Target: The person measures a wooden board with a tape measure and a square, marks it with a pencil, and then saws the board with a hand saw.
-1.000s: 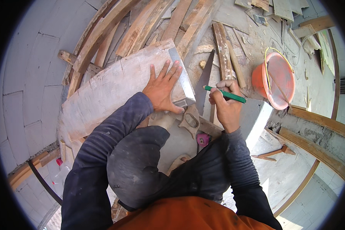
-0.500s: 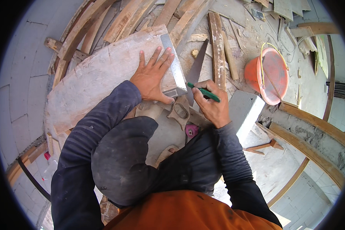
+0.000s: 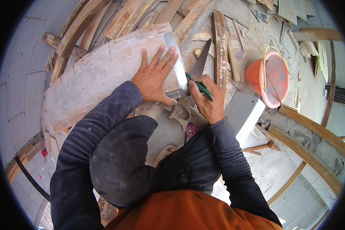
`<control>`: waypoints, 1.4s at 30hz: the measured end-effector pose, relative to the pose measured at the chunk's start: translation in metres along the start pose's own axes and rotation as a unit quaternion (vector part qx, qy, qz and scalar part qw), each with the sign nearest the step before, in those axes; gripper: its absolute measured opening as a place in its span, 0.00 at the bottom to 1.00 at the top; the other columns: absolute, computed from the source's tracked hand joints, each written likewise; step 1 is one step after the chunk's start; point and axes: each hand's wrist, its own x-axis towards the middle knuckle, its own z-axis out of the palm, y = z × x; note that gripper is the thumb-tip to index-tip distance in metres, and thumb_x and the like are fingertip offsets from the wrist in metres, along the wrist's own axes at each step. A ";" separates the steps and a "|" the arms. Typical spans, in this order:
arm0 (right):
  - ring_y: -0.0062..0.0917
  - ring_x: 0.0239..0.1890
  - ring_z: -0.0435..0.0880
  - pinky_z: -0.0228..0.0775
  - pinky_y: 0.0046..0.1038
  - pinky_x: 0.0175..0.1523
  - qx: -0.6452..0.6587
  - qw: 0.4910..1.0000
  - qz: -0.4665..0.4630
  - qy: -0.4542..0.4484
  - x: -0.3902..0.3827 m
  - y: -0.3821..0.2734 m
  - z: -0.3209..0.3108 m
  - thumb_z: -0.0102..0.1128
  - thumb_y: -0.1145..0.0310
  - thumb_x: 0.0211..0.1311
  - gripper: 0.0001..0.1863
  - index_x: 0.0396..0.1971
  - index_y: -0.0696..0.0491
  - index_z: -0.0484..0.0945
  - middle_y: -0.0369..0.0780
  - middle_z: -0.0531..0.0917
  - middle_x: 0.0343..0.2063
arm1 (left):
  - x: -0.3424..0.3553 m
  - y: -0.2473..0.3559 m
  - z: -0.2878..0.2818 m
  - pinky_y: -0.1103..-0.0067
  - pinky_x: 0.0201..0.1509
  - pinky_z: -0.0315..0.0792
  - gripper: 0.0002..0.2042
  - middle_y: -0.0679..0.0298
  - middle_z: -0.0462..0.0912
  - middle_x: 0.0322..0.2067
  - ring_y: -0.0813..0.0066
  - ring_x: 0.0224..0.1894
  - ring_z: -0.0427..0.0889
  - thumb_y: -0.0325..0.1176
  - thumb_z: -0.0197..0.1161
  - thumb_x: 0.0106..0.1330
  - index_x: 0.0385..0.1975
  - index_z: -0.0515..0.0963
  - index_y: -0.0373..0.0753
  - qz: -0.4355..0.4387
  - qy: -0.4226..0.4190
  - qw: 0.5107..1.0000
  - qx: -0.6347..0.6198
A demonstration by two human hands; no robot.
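A wide, pale wooden board [image 3: 99,76] lies slanted in front of me. My left hand [image 3: 153,78] rests on it, palm down with fingers spread. Its fingertips reach a metal square [image 3: 176,63] lying across the board's right end, and the thumb is by the square's thicker stock. Pinched in my right hand [image 3: 211,100] is a green pencil [image 3: 203,90], its tip at the square's outer edge. Between my hands lies a handsaw [image 3: 201,61], partly hidden by the right hand. A pink tape measure [image 3: 191,130] sits below the saw's handle.
An orange bucket [image 3: 255,74] with a yellow handle stands at the right, a stick in it. Below it is a grey block [image 3: 243,109]. Loose planks [image 3: 122,19] lie at the far left, and a long timber [image 3: 220,50] lies beyond the saw.
My right hand has shifted slightly left and down, and the pencil now stands steeper, with its tip farther up along the square's edge. The left hand stays spread on the board.
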 end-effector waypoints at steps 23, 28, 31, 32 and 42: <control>0.41 0.32 0.90 0.80 0.35 0.38 -0.004 1.000 -0.012 0.027 0.082 0.013 0.044 0.68 0.68 0.72 0.05 0.41 0.52 0.84 0.43 0.87 0.32 | -0.002 -0.002 0.000 0.28 0.78 0.35 0.73 0.49 0.42 0.84 0.44 0.86 0.37 0.75 0.75 0.42 0.83 0.47 0.32 0.009 0.020 1.000 -0.005; 0.40 0.34 0.90 0.80 0.36 0.39 -0.007 0.999 -0.032 0.038 0.082 0.019 0.051 0.68 0.69 0.71 0.05 0.41 0.53 0.83 0.42 0.87 0.36 | -0.001 -0.001 0.000 0.28 0.78 0.34 0.73 0.49 0.42 0.84 0.43 0.86 0.37 0.76 0.75 0.41 0.82 0.48 0.32 0.005 0.012 1.000 0.000; 0.45 0.35 0.90 0.79 0.39 0.40 0.001 0.998 -0.043 0.046 0.089 0.024 0.054 0.68 0.66 0.71 0.06 0.42 0.50 0.83 0.45 0.88 0.32 | -0.001 -0.001 0.000 0.28 0.78 0.34 0.73 0.49 0.42 0.84 0.43 0.86 0.36 0.75 0.75 0.41 0.82 0.48 0.32 0.007 0.017 1.000 -0.003; 0.47 0.36 0.90 0.79 0.40 0.40 0.000 0.998 -0.051 0.049 0.091 0.025 0.055 0.68 0.65 0.70 0.07 0.43 0.49 0.83 0.47 0.88 0.30 | -0.001 -0.001 -0.001 0.28 0.78 0.34 0.73 0.48 0.42 0.84 0.43 0.86 0.36 0.75 0.75 0.41 0.82 0.49 0.32 0.009 0.018 1.000 -0.007; 0.47 0.35 0.89 0.79 0.41 0.39 -0.002 0.997 -0.030 0.069 0.099 0.019 0.061 0.67 0.63 0.70 0.07 0.43 0.49 0.83 0.48 0.88 0.30 | -0.002 -0.002 0.002 0.29 0.78 0.33 0.73 0.47 0.43 0.84 0.44 0.86 0.35 0.77 0.74 0.42 0.82 0.48 0.32 0.011 0.023 1.000 -0.002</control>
